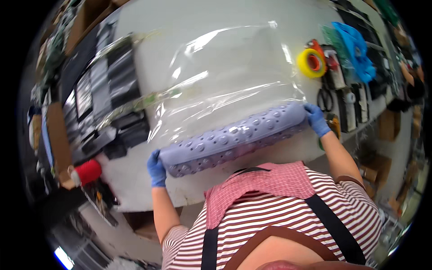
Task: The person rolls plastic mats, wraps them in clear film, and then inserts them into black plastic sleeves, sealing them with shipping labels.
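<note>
A bluish-purple bath mat (238,135), rolled or folded into a long bundle and studded with round bumps, lies across the near part of the table. My left hand (156,169), in a blue glove, grips its left end. At the right end, a little farther off, my right hand (317,119) in a matching glove holds the other end. The fingers of both hands are partly hidden behind the mat's ends. Just beyond the mat a clear plastic bag (229,58) is spread flat, its near edge touching or under the mat; which, I cannot tell.
Yellow tape (311,63), black scissors (325,100) and a blue plastic bag (353,47) lie along the table's right side. Black packages (122,74) are piled at the left. A red spool of twine (87,172) stands by the near left edge.
</note>
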A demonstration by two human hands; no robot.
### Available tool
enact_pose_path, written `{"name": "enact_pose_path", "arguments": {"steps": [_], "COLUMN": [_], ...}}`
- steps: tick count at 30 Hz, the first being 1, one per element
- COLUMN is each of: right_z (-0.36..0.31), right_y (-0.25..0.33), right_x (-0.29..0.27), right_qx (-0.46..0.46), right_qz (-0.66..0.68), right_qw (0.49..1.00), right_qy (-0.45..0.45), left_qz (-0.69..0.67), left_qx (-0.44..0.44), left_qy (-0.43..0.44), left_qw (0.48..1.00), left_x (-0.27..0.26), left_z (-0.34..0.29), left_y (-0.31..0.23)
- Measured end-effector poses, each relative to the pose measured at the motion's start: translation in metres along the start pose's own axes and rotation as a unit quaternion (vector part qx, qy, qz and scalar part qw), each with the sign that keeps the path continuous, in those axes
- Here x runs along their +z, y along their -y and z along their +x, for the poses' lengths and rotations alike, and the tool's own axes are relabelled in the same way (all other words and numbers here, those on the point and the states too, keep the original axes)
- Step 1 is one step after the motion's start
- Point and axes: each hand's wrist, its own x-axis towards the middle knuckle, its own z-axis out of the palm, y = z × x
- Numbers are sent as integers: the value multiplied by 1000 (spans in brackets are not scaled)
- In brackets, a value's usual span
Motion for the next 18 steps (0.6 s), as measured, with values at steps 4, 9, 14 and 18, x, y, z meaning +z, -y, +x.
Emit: {"name": "enact_pose_path", "arguments": {"steps": [4, 9, 14, 18], "right_z": [12, -9, -26, -44], "right_y": [-74, 6, 22, 75], "right_x": [7, 11, -1, 9], "right_qx": [93, 29, 126, 110], "right_qz": [133, 168, 377, 439], "right_qw": [986, 985, 913, 885], "right_qy": [-29, 38, 95, 111], "left_qz": [15, -32, -353, -282], "left_qx": [27, -3, -111, -33], "left_qy": [16, 25, 154, 153], "left_qw": [999, 999, 916, 947], "left_x": [9, 5, 10, 27], "left_z": [17, -20, -33, -57], "left_y": [-20, -3, -42, -57]}}
